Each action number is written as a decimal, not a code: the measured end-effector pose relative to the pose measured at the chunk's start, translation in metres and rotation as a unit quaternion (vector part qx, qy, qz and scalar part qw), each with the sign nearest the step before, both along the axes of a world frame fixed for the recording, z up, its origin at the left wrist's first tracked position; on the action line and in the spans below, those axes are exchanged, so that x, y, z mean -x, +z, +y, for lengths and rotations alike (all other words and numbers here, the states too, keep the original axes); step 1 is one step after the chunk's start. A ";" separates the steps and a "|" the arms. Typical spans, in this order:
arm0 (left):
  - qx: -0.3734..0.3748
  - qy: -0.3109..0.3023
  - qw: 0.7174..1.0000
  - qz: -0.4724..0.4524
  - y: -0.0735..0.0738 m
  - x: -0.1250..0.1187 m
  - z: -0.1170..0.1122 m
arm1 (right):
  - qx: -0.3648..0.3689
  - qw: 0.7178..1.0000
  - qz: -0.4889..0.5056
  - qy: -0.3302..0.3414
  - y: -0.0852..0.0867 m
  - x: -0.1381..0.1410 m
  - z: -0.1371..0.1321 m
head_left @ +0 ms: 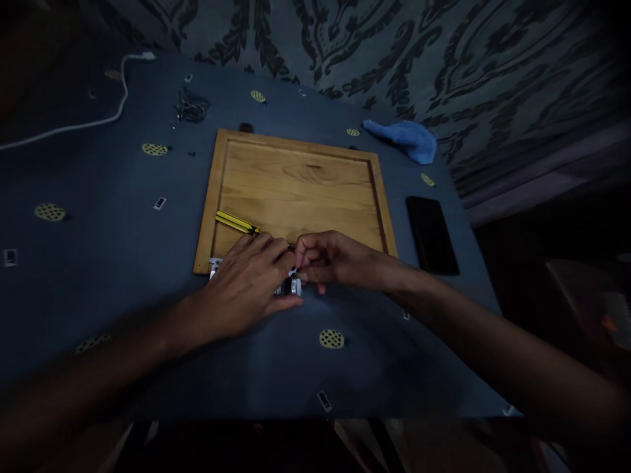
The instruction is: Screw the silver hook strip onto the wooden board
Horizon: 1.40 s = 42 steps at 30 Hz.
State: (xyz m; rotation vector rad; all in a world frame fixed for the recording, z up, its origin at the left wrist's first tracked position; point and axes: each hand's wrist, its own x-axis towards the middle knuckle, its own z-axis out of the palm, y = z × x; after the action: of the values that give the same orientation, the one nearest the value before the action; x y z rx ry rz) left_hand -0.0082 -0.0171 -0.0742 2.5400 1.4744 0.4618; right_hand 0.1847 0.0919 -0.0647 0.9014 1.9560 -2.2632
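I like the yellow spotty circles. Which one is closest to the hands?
The spotty circle on the near side, just short of the right hand; all others lie farther out on the cloth.

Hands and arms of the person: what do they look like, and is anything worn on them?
The left hand and the right hand are bare: no gloves, and no ring or watch shows in the dim light. The left forearm and right forearm are bare too, with no sleeve in view.
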 end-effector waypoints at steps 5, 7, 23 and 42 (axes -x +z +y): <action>0.021 -0.003 1.000 -0.002 0.002 0.000 0.001 | 0.019 1.000 0.006 -0.012 -0.001 0.000 -0.001; 0.027 0.003 1.000 0.001 0.003 -0.001 0.001 | 0.021 1.000 0.008 -0.016 -0.001 0.000 -0.001; -0.008 0.011 1.000 -0.014 -0.004 -0.002 -0.002 | 0.000 1.000 -0.009 -0.024 0.003 -0.001 -0.005; 0.012 0.016 0.999 -0.026 -0.003 -0.001 -0.003 | 0.009 1.000 0.012 -0.018 0.002 -0.002 -0.007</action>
State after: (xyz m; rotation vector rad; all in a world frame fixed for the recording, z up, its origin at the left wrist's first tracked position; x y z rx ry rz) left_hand -0.0075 -0.0205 -0.0776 2.4713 1.4942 0.5088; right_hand 0.1869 0.0851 -0.0625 0.9194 1.9408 -2.3186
